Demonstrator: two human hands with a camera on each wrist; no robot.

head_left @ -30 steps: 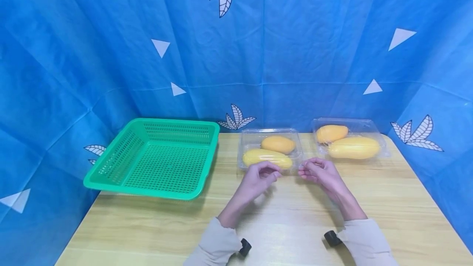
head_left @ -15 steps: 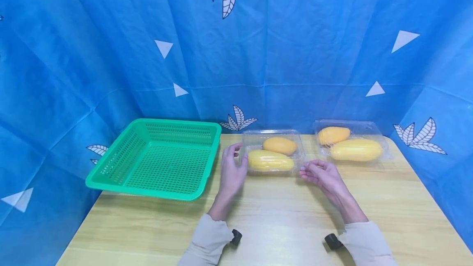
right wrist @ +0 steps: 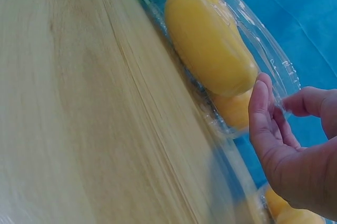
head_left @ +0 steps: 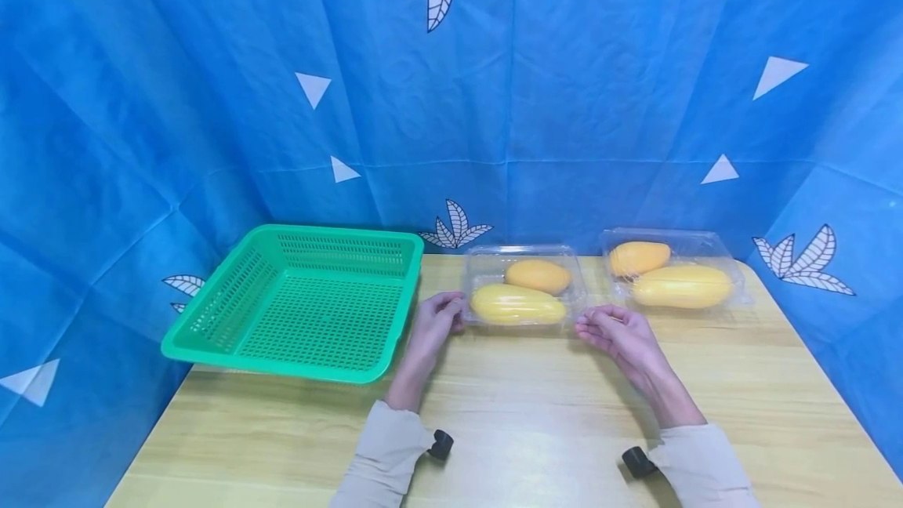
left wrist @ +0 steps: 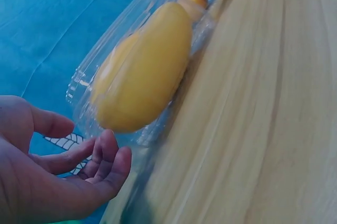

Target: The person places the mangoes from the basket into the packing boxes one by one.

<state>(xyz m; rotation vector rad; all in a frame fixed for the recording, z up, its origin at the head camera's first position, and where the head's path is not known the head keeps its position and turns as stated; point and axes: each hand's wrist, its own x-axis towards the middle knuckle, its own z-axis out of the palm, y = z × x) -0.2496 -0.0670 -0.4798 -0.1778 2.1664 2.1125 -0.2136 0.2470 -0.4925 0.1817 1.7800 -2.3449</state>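
A clear plastic clamshell box lies at the back middle of the table. Inside are a long yellow fruit and a rounder orange-yellow, mango-like fruit behind it. At the box's left front corner is my left hand; in the left wrist view its fingers are loosely bent beside the plastic, with a gap between thumb and fingers. My right hand pinches the box's right front corner, thumb and fingertips meeting the thin edge in the right wrist view.
Left of the box stands a green perforated plastic basket. A second clear box with two yellow-orange fruits sits at the back right. Blue patterned cloth hangs behind and at both sides of the wooden table.
My left hand has moved left from the front edge of the middle box to its left front corner, its fingers drawing closer together. The right hand stays at the right corner.
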